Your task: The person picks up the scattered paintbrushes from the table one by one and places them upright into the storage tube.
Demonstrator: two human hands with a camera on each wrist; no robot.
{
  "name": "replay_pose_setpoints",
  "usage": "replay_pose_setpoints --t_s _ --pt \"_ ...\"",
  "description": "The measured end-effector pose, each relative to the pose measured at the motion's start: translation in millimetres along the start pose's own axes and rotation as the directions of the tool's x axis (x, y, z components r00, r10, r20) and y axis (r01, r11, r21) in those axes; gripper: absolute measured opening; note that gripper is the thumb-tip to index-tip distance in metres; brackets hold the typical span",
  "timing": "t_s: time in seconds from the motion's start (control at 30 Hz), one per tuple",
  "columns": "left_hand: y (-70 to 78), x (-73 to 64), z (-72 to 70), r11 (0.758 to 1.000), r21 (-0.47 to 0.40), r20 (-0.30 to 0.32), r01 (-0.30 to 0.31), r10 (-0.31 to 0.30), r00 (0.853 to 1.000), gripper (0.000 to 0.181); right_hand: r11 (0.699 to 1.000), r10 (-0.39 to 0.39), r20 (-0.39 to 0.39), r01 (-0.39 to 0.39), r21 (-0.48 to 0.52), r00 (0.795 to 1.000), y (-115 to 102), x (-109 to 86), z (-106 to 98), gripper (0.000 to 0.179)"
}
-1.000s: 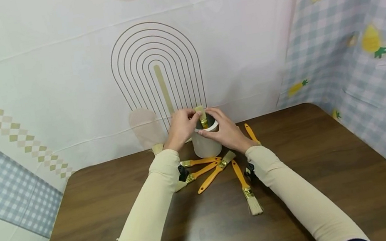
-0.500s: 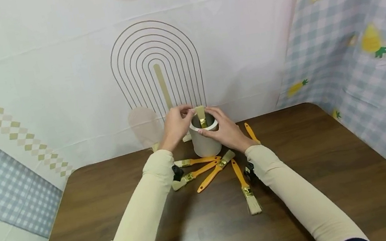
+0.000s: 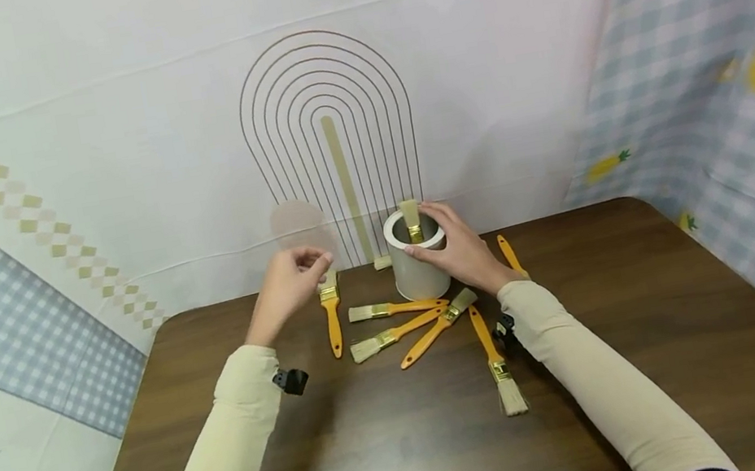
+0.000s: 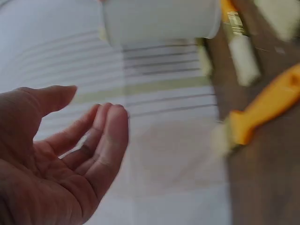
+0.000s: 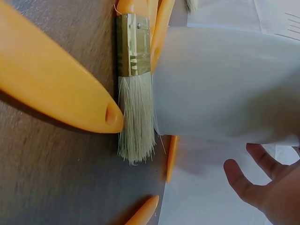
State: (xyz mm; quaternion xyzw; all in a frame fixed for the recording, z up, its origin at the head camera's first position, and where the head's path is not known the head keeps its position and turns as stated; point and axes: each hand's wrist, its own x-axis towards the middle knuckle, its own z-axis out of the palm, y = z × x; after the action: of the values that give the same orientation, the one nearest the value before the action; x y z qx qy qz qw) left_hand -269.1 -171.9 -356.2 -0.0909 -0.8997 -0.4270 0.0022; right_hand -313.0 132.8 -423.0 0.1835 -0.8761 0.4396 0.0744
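A white cylindrical container [image 3: 421,276] stands upright near the back edge of the table. One paintbrush [image 3: 411,215] sits in it bristles up, its handle hidden inside. My right hand [image 3: 456,252] holds the container by its upper right side, with the thumb at the near rim and the fingers at the far side. My left hand [image 3: 291,282] is off to the left, in the air and holding nothing; in the left wrist view its fingers [image 4: 112,140] are loosely bent, apart from the thumb. Just below it lies a paintbrush [image 3: 333,321] with a yellow handle.
Several yellow-handled paintbrushes lie before the container: one sideways [image 3: 397,309], one slanting [image 3: 397,335], another crossing toward the right [image 3: 437,331]. A brush [image 3: 497,361] points forward, and a handle [image 3: 511,254] shows behind the right wrist. A printed cloth [image 3: 487,86] hangs behind the table.
My left hand has left the container's rim and moved left and toward me, bringing the left brush into fuller sight. The right hand keeps its hold. The head view has shifted slightly.
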Motion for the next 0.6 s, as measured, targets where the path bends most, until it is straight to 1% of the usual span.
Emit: replay_pose_setpoints --t_s 0.1,0.17,0.23,0.33,0.4,0.47,0.6 --pt "-21.0 -7.8 5.0 0.995 0.003 0.013 0.105 -0.105 0.994 0.030 1.000 -0.001 0.002 0.001 -0.010 1.000 0 0.7 -1 0.090" --pt "-33.7 -9.9 12.7 0.984 -0.004 0.016 0.176 -0.176 0.984 0.031 1.000 0.002 -0.003 -0.002 -0.020 1.000 1 0.7 -2 0.089" --pt "-44.8 -11.0 21.3 0.972 0.012 0.012 0.237 -0.237 0.971 0.033 1.000 0.003 -0.010 -0.003 -0.023 1.000 2 0.8 -2 0.089" --pt "-57.6 -11.5 32.8 0.953 0.065 -0.007 0.296 -0.296 0.955 0.034 1.000 -0.002 -0.010 0.002 -0.018 1.000 4 1.0 -1 0.089" --pt "-63.1 -10.6 38.9 0.941 0.121 -0.024 0.317 -0.317 0.948 0.031 1.000 -0.005 -0.006 0.004 -0.013 1.000 4 1.0 1 0.089" --pt "-65.9 -8.7 43.6 0.928 0.175 -0.046 0.328 -0.325 0.945 0.032 1.000 -0.006 -0.005 0.006 -0.011 1.000 3 0.8 2 0.090" --pt "-67.5 -2.9 50.2 0.907 0.243 -0.080 0.345 -0.335 0.939 0.046 1.000 -0.011 -0.019 0.011 -0.011 1.000 4 0.5 3 0.088"
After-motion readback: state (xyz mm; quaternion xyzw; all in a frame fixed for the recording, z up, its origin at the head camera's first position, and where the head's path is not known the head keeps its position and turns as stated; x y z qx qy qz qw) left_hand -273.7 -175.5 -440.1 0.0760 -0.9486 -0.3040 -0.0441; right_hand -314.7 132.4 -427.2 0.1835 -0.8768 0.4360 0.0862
